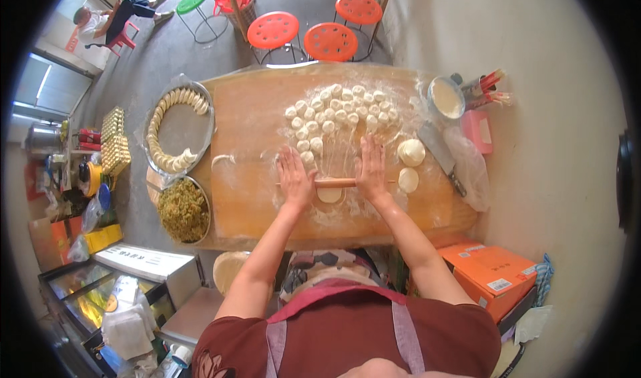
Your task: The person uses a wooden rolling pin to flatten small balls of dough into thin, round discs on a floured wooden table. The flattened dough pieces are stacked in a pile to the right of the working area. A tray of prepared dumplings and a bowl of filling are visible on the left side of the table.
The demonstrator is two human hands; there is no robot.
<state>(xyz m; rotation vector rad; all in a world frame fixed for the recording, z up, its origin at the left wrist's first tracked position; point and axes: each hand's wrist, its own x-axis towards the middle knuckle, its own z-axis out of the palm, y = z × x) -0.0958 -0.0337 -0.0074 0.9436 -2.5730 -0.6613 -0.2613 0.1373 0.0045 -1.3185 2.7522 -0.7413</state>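
Observation:
A thin wooden rolling pin (334, 183) lies crosswise on the floured wooden board (245, 198). My left hand (295, 178) presses its palm on the pin's left part, fingers stretched forward. On the right part, my right hand (371, 168) lies the same way, flat and not wrapped around it. Under the pin, between both hands, is a flattened dough round (330, 195). One dough piece (307, 157) sits beside my left fingers. Several more dough pieces (340, 109) are spread beyond my hands. Right of my right hand are a small stack of dough wrappers (411, 152) and a single wrapper (408, 180).
On the left stand a round tray (186, 123) with a curved row of dumplings and a bowl of chopped filling (184, 211). A cleaver (436, 148), a flour bowl (446, 100) and a plastic bag (470, 168) lie right. Red stools (330, 41) stand beyond; a person (107, 22) sits far left.

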